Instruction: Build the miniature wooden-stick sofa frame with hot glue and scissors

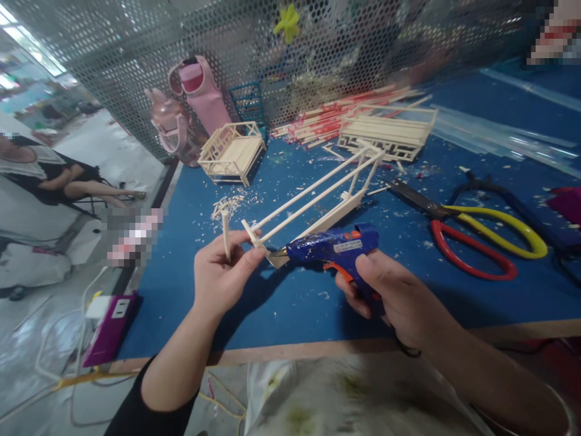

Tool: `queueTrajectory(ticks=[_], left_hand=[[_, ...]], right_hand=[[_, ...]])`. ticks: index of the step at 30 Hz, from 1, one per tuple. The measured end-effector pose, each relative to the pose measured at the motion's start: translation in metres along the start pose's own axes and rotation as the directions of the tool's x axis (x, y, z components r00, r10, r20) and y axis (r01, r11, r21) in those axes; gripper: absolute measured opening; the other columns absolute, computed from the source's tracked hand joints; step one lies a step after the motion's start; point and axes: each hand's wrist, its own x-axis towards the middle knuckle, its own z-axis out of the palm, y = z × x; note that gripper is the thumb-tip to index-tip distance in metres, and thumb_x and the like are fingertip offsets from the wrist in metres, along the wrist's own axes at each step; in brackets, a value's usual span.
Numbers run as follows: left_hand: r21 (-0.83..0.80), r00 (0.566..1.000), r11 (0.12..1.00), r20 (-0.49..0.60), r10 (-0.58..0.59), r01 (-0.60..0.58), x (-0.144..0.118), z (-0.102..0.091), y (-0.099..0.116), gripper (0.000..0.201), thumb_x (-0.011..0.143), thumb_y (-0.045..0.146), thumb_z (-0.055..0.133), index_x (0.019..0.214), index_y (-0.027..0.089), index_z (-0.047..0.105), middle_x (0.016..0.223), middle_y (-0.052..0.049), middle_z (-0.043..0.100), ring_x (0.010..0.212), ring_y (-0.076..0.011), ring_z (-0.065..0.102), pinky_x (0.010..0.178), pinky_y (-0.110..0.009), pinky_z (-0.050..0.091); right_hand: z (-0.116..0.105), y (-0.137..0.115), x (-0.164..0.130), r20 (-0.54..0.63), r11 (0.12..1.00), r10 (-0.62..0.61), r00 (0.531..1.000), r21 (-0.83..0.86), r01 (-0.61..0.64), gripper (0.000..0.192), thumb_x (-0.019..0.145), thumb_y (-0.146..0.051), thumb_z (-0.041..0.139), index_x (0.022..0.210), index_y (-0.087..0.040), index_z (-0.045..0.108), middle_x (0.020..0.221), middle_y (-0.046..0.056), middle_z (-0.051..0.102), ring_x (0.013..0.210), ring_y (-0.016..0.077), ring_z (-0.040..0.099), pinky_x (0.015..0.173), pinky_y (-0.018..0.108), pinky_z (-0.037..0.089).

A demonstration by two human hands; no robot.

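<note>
My left hand (227,266) pinches the near end of a miniature wooden frame (313,194), made of thin pale sticks with a flat board low on one side. A short loose stick (226,236) also stands up between the fingers of that hand. My right hand (394,287) is wrapped round the grip of a blue hot glue gun (331,245) with an orange trigger. The gun's nozzle points left and is close to the frame's near corner, by my left thumb; whether it touches cannot be made out.
Behind stand a small wooden bench (236,154) and another wooden model (385,133), near red-and-pale sticks (336,115). Scissors (472,227) with red and yellow handles lie right. Pink bottles (206,94) stand by the mesh screen. A purple power strip (111,327) sits at the left edge; a person (59,175) sits beyond.
</note>
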Motion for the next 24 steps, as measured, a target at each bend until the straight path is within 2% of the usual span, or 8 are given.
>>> queueTrajectory(ticks=[2, 8, 16, 24], left_hand=[[0.001, 1.0, 1.0, 0.002, 0.003, -0.003, 0.0002, -0.0002, -0.0002, 0.023, 0.062, 0.04, 0.074, 0.073, 0.021, 0.073, 0.062, -0.002, 0.066, 0.05, -0.0118, 0.053, 0.043, -0.024, 0.04], [-0.012, 1.0, 1.0, -0.001, -0.001, 0.001, 0.0003, -0.0006, -0.0014, 0.023, 0.062, 0.039, 0.074, 0.076, 0.021, 0.074, 0.057, 0.0, 0.064, 0.049, -0.0118, 0.052, 0.043, -0.023, 0.038], [0.001, 1.0, 1.0, 0.01, 0.019, -0.019, 0.0008, -0.0001, 0.0001, 0.019, 0.062, 0.037, 0.074, 0.074, 0.022, 0.073, 0.06, 0.0, 0.065, 0.048, -0.0106, 0.05, 0.042, -0.023, 0.037], [0.02, 0.999, 0.999, 0.013, 0.033, -0.033, 0.0006, 0.0002, 0.0006, 0.018, 0.063, 0.035, 0.073, 0.074, 0.021, 0.074, 0.06, -0.001, 0.066, 0.05, -0.0116, 0.052, 0.044, -0.023, 0.039]], right_hand=[[-0.0002, 0.0001, -0.0004, 0.009, 1.0, 0.007, 1.0, 0.002, -0.007, 0.04, 0.085, -0.058, 0.038, 0.07, -0.021, 0.044, 0.05, -0.005, 0.043, 0.036, 0.0066, 0.032, 0.031, 0.021, 0.023], [0.0011, 0.0015, -0.0001, -0.007, 0.998, 0.005, 1.0, 0.063, -0.004, 0.038, 0.083, -0.056, 0.043, 0.069, -0.02, 0.042, 0.059, -0.004, 0.047, 0.042, 0.0058, 0.04, 0.037, 0.02, 0.033], [0.0021, 0.0036, -0.0006, -0.015, 0.995, -0.013, 1.0, 0.095, 0.014, 0.04, 0.084, -0.057, 0.044, 0.07, -0.02, 0.043, 0.062, -0.005, 0.046, 0.042, 0.0049, 0.04, 0.039, 0.02, 0.032], [0.0024, 0.0017, -0.0002, -0.023, 0.998, -0.058, 0.998, 0.004, 0.058, 0.039, 0.088, -0.053, 0.039, 0.067, -0.02, 0.043, 0.061, -0.004, 0.046, 0.043, 0.0059, 0.041, 0.041, 0.022, 0.034]])
